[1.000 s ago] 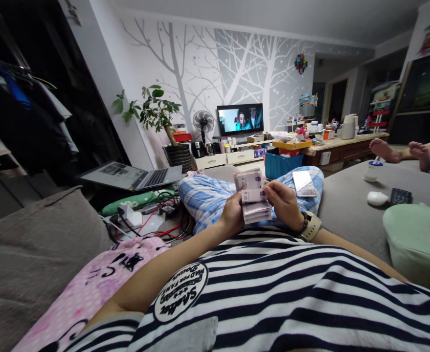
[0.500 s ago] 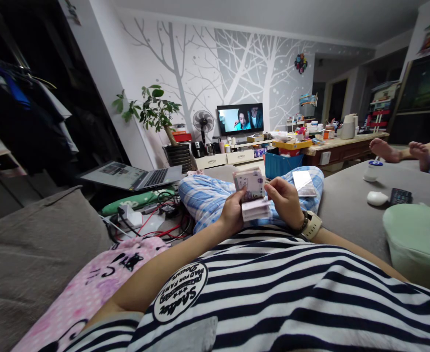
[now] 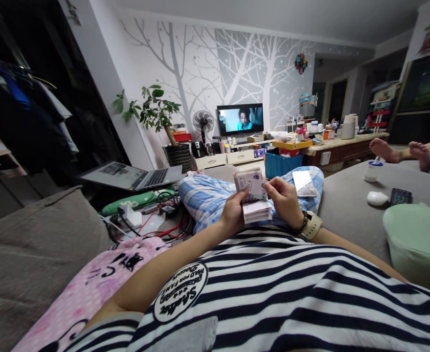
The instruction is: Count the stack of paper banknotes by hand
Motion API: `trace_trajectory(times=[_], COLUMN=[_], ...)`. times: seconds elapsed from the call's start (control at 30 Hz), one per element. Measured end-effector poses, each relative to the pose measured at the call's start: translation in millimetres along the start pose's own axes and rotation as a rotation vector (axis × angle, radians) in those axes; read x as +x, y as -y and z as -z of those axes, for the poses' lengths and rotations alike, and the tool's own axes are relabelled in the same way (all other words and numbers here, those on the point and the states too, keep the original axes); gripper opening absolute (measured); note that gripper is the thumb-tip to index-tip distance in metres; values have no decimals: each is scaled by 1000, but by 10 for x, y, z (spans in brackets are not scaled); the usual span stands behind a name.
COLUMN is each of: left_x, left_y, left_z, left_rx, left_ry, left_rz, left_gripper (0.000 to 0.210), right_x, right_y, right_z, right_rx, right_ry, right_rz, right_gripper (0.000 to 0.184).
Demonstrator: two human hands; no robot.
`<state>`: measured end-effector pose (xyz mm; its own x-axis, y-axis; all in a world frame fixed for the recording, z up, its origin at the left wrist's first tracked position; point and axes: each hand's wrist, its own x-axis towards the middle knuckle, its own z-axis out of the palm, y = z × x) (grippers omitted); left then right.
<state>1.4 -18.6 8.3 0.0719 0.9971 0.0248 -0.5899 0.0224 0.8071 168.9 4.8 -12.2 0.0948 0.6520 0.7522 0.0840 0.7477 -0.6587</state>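
Observation:
A stack of banknotes (image 3: 250, 185) is bent over in my left hand (image 3: 233, 211), whose thumb presses on its near left side. The folded-down ends of the notes (image 3: 257, 211) fan out below, toward my striped shirt. My right hand (image 3: 283, 199) is closed in a pinch at the stack's right edge, thumb and forefinger on a note there. Its other fingers curl inward. Behind the hands lie my crossed legs in blue checked trousers (image 3: 207, 195). On the right knee rests a phone (image 3: 304, 184) with a bright screen.
An open laptop (image 3: 134, 177) sits to the left above tangled cables (image 3: 170, 210). To the right on the grey sofa are a white mouse (image 3: 377, 198), a small dark keypad (image 3: 400, 196), a lidded jar (image 3: 373, 171) and a green neck pillow (image 3: 413, 234). Another person's feet (image 3: 385, 149) rest beyond.
The top of the stack shows a different note face, and more folded ends hang below it. Both hands have shifted only slightly. The picture on the television differs.

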Motion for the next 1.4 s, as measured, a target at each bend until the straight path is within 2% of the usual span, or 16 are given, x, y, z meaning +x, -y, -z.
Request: trace_trajectory(times=[0.23,0.57,0.77,0.97,1.2,1.4], left_x=[-70,-54,-58,-47,-22,-36], left_y=[-39,-34,-32,-19,-6,-21], left_z=[-121,-97,-80,-65,-42,-73], left_rx=[-59,-27,-5,-8,-13,-3], left_ry=[-18,-7,-20,24,62,27], left_rz=[40,23,34,29,21,26], left_gripper=[37,37,30,29,31,34], right_x=[-33,-52,-50,-60,-66,-59], right_y=[18,114,127,92,103,143], right_z=[-7,14,9,3,-5,3], right_rx=[-9,4,14,18,29,42], right_ry=[-11,32,54,67,63,93], right_rz=[72,131,112,109,87,68], right_gripper=[54,53,52,47,52,54])
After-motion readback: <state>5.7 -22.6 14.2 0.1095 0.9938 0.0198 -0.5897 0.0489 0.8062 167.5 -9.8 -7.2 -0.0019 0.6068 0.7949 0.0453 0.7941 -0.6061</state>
